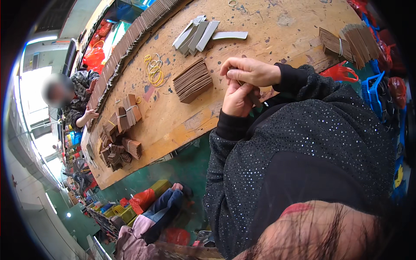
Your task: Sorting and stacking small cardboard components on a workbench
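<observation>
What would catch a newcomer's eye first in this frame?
Probably the two hands, left hand and right hand, pressed together at the wooden table's near edge, a thin brown piece between them. Next, the fanned brown stack beside them and yellow rubber bands further left.
</observation>
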A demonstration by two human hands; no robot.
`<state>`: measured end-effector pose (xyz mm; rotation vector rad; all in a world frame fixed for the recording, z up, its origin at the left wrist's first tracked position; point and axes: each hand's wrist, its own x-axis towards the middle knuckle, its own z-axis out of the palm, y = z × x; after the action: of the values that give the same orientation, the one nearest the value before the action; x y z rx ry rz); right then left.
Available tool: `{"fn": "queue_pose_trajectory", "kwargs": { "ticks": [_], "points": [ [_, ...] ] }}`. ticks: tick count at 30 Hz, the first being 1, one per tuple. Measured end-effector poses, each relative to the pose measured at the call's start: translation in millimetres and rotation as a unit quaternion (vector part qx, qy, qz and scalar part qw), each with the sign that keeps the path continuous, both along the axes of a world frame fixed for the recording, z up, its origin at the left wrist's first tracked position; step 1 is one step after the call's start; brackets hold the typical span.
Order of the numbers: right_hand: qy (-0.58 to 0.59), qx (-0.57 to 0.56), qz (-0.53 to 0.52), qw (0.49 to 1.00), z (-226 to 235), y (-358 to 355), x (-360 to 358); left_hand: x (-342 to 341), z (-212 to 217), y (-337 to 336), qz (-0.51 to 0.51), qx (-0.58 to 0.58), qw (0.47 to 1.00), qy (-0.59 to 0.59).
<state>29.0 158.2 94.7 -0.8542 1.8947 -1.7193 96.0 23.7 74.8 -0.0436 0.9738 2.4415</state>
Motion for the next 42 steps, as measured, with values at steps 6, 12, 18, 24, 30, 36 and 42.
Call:
{"fn": "queue_pose_trajectory", "kwargs": {
  "ticks": [6, 12, 18, 24, 30, 36, 42],
  "points": [
    [0.385, 0.147, -0.203, 0.888, -6, 18, -83, 5, -3, -9, 0.111, 0.03, 0.989, -0.091],
    [0.473, 0.398, -0.132, 0.775, -7, -15, -163, 3, 0, 0, 0.144, 0.06, 0.985, -0.076],
    [0.341, 0.296, -0.016, 0.892, 11, -18, -190, 6, -5, 0, 0.191, 0.047, 0.977, -0.085],
    [0.313, 0.256, 0.007, 0.915, -12, -17, -217, 2, -6, 3, 0.22, 0.038, 0.971, -0.082],
    [0.221, 0.221, 0.053, 0.949, -38, -14, -240, -9, 0, -3, 0.25, 0.024, 0.967, -0.051],
    [0.046, 0.105, 0.006, 0.993, 3, -2, -179, -27, 1, -22, 0.273, 0.07, 0.959, -0.015],
    [-0.44, -0.149, 0.019, 0.885, 10, -13, -45, -43, 10, -23, 0.33, 0.12, 0.934, 0.06]
  ]
}}
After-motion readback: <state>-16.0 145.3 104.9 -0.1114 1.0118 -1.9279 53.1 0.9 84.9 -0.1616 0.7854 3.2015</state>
